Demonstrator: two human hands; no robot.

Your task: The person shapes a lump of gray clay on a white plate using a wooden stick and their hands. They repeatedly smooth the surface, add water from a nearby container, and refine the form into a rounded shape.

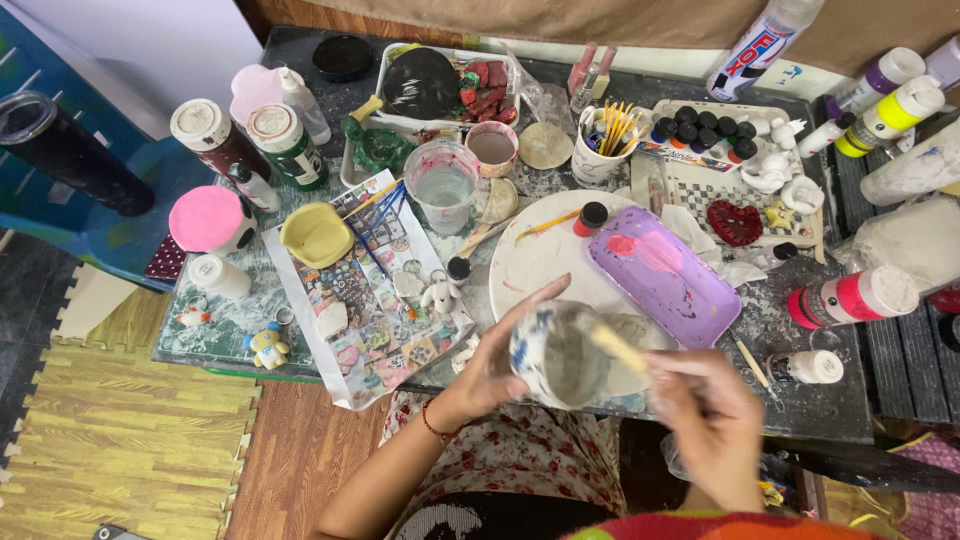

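While the left hand (490, 365) cups a pot (558, 355), the right hand (705, 415) (blurred) pinches a brush (618, 347).

A dark, paint-smeared table (300, 45) stands close to a pale wall (120, 30), with brown cloth (600, 20) hanging behind its far edge. The floor (300, 460) is reddish wood, partly covered by yellow-green foam mats (120, 430) that lock together. A blue chair (110, 230) sits just beside the table's end.

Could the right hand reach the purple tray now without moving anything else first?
Probably yes. The right hand, holding a brush, is just below the purple tray, with nothing between them. The cup in the left hand stays aside.
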